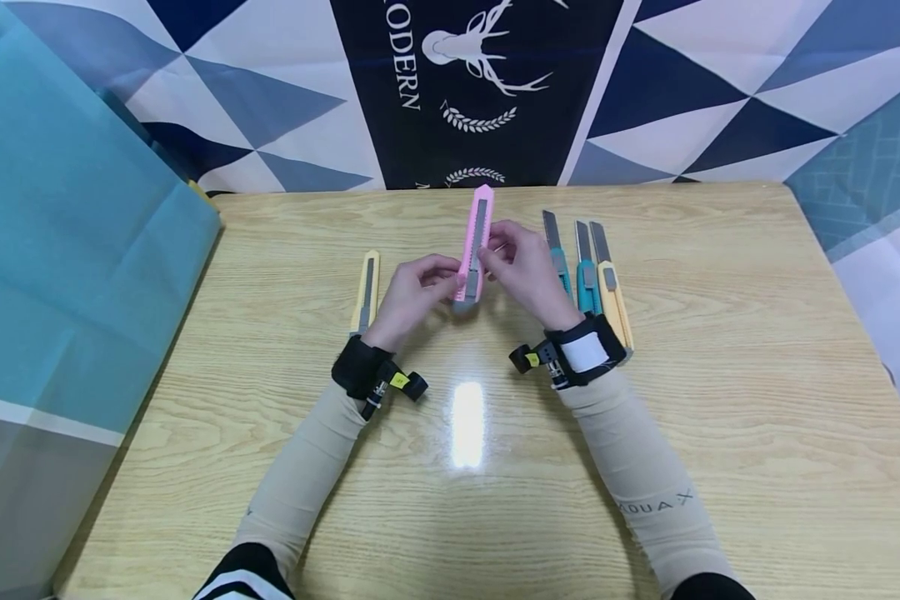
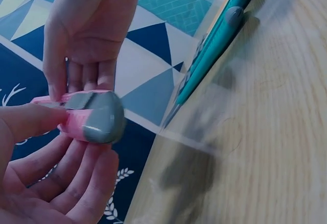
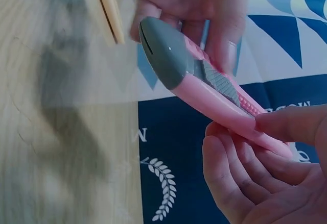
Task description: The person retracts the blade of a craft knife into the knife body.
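A pink box cutter (image 1: 478,221) with a grey end cap (image 2: 107,117) is held above the table between both hands, its grey end toward me. My left hand (image 1: 411,298) pinches it near the grey end. Farther up the body, my right hand (image 1: 527,268) grips it with the thumb on top and the fingers beneath. The grey ridged slider (image 3: 220,83) sits close to the cap, and no blade sticks out of the far end. Beyond the right hand lie two teal box cutters (image 1: 588,283) and a yellow one (image 1: 617,310), their blades extended.
Left of the left hand, another yellow box cutter (image 1: 367,290) lies on the wooden table (image 1: 450,517), partly covered by the wrist strap. A patterned cloth (image 1: 285,108) hangs along the far edge. Teal sheeting (image 1: 67,233) borders the left side.
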A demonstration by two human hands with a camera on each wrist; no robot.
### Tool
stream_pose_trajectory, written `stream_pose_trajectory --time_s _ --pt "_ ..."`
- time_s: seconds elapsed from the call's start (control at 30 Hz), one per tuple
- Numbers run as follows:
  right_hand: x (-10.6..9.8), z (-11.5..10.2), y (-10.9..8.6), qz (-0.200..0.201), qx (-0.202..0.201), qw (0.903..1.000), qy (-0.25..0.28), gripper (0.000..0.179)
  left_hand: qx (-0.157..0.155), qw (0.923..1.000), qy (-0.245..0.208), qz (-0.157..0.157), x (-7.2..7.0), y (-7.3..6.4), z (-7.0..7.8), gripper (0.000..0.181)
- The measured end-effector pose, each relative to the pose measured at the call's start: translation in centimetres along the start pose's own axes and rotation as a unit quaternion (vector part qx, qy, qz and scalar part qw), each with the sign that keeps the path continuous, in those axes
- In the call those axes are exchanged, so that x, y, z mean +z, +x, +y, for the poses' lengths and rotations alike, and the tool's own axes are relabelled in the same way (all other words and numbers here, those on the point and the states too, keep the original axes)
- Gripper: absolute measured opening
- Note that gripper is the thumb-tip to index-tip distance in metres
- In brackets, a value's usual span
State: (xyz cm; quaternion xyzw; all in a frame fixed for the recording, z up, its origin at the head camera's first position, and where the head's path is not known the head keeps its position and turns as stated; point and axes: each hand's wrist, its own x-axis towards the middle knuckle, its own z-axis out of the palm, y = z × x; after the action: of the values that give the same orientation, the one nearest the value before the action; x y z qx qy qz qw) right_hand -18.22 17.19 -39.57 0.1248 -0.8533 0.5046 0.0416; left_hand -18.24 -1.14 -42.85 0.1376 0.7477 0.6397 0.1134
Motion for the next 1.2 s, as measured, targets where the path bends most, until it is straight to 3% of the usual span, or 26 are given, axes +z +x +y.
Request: stream_pose_trajectory --time_s 0.23,0.47,0.7,0.83,1.0,1.2 --pt "1.7 -0.3 0.0 -0.040 0.019 0.9987 -0.022 0.027 0.012 0.9989 -0.028 0.034 -0.9 -0.9 2.6 0.022" --pt "3.5 -0.3 -0.3 -0.065 0.036 0.9968 -0.027 0.028 0.000 0.9987 0.002 0.051 -2.1 0.2 0.1 0.020" --pt "5.0 0.6 -0.4 -0.069 0.067 0.9949 -0.029 0.029 0.007 0.9963 0.076 0.040 -3.0 0.5 -0.8 0.014" --pt "5.2 0.9 -0.4 -0.071 0.072 0.9941 -0.039 0.032 -0.007 0.9903 0.127 0.054 -3.6 0.7 -1.2 0.012" --pt "4.6 0.8 -0.3 -0.070 0.073 0.9937 -0.048 0.030 -0.060 0.9806 0.169 0.080 -4.4 0.8 -1.6 0.013" --pt "3.6 0.8 -0.2 -0.075 0.057 0.9940 -0.056 0.024 -0.098 0.9623 0.240 0.082 -4.6 0.8 -1.9 0.014"
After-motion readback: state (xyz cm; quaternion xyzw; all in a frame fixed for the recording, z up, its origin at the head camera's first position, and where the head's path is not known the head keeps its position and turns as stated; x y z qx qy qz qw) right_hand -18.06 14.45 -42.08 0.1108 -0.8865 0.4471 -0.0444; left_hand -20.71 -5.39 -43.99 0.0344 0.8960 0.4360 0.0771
